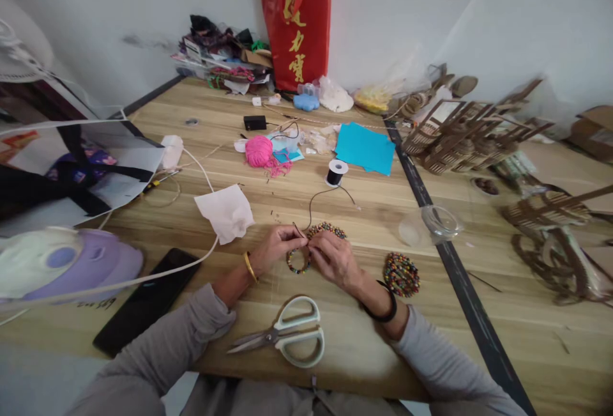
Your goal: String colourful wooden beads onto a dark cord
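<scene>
Both of my hands meet over the table around a small beaded bracelet [299, 269] of many-coloured beads. My left hand [278, 245] pinches at the bracelet's upper edge, where a dark cord end sticks up. My right hand [335, 257] has its fingers closed at the same spot, and its fingertips partly hide the join. Behind the hands lies a pile of beaded strands [336, 230], partly covered. A black cord runs from there to a white spool [338, 172] of black cord. Scissors [287, 333] with pale handles lie in front of me, blades to the left.
More beaded bracelets [401, 274] are stacked to the right, near a clear plastic container [438, 224]. Left are a phone [146, 301], a white tissue [226, 213] and a purple appliance [90, 266] with a cable. Further back: pink yarn [259, 151], blue sheets [366, 148] and a red bag [299, 26].
</scene>
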Motion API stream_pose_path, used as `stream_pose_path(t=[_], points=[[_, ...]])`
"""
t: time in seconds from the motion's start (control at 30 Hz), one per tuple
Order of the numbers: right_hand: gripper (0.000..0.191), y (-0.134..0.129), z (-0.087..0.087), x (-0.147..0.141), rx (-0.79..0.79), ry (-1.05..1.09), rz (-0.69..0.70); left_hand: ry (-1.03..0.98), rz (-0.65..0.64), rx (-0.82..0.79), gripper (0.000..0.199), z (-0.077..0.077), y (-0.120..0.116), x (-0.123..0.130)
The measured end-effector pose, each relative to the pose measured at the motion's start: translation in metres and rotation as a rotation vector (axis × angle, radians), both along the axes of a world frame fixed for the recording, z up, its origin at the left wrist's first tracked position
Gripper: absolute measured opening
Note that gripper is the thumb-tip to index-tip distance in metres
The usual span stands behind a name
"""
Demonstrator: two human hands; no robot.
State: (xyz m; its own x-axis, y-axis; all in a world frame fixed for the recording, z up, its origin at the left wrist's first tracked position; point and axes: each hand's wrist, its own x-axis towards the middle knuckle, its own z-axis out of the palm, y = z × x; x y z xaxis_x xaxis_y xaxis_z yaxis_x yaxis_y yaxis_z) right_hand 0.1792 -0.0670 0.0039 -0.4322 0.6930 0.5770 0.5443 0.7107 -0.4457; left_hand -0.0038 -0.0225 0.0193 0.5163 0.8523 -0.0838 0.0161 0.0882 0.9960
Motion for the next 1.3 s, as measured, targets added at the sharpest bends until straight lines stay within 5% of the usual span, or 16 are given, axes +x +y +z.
stream_pose_path(t=[0.47, 1.0, 1.3], points=[[0.011, 0.0, 0.004, -0.001, -0.051, 0.037, 0.012, 0.073, -0.017, 0.043, 0.019, -0.007, 0.004, -0.001], [0.013, 0.001, 0.003, -0.005, -0.285, 0.233, -0.042, 0.058, 0.06, 0.12, 0.018, -0.002, -0.002, 0.002], [0.015, 0.001, 0.003, -0.009, -0.56, 0.38, -0.087, 0.074, 0.051, 0.167, 0.012, -0.005, -0.002, 0.001]])
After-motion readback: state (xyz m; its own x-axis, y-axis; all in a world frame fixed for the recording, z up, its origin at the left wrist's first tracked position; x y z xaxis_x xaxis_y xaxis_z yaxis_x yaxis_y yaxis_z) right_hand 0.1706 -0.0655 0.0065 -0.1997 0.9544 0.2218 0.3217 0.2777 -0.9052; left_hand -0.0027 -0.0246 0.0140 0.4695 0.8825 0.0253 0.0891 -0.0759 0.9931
